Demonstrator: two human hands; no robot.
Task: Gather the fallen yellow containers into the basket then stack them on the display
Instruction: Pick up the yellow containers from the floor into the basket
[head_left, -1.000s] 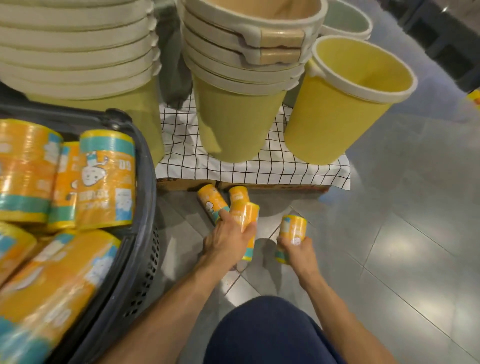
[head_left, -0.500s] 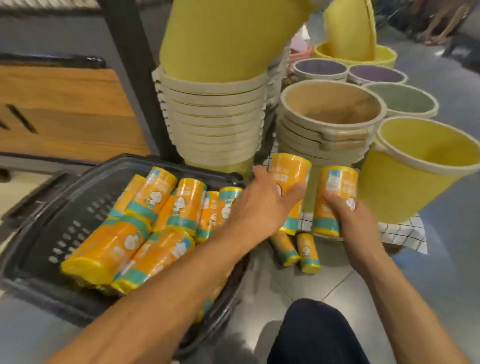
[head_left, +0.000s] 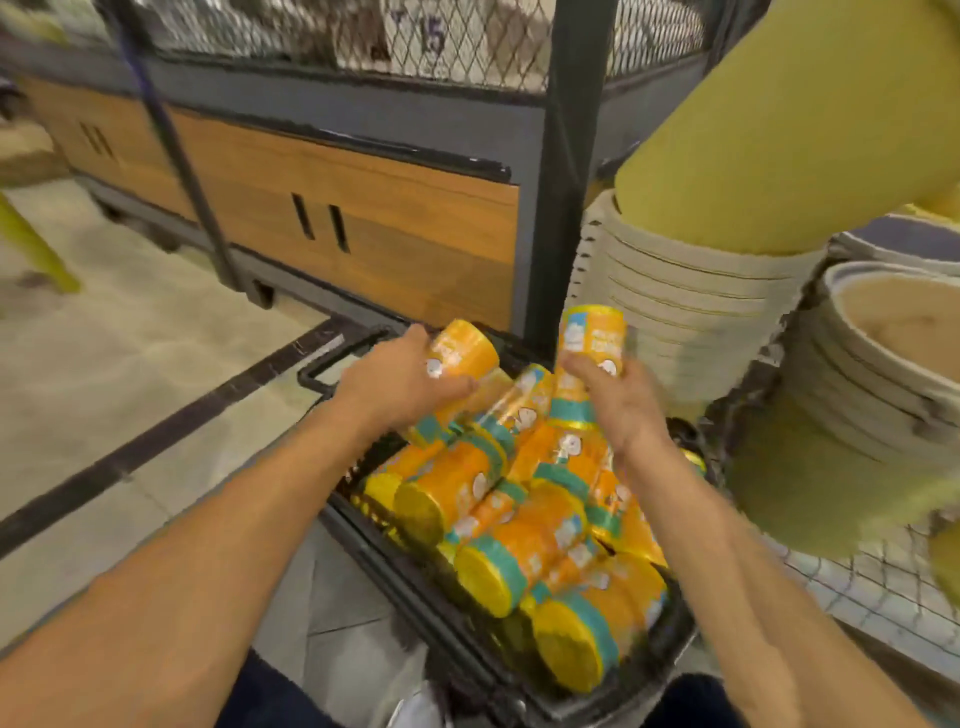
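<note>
A black basket (head_left: 441, 644) on the floor is heaped with several yellow-orange containers (head_left: 524, 545) with teal bands, lying on their sides. My left hand (head_left: 395, 382) grips one yellow container (head_left: 462, 353) tilted over the far end of the heap. My right hand (head_left: 618, 400) holds another yellow container (head_left: 592, 338), nearly upright, just above the pile. Both hands hover over the basket's far half. The basket's far handle (head_left: 332, 358) shows beyond my left hand.
Stacked cream and yellow-green buckets (head_left: 680, 312) crowd the right side, with a tan bucket stack (head_left: 872, 364) beside them on a checked cloth (head_left: 857, 592). A wood-fronted shelf base (head_left: 363, 228) with a dark steel post (head_left: 561, 182) stands behind the basket. Tiled floor (head_left: 130, 364) lies to the left.
Both hands picked containers off the floor, lifted them and carried them left over the basket. My view swung left and up, away from the floor in front of the buckets.
</note>
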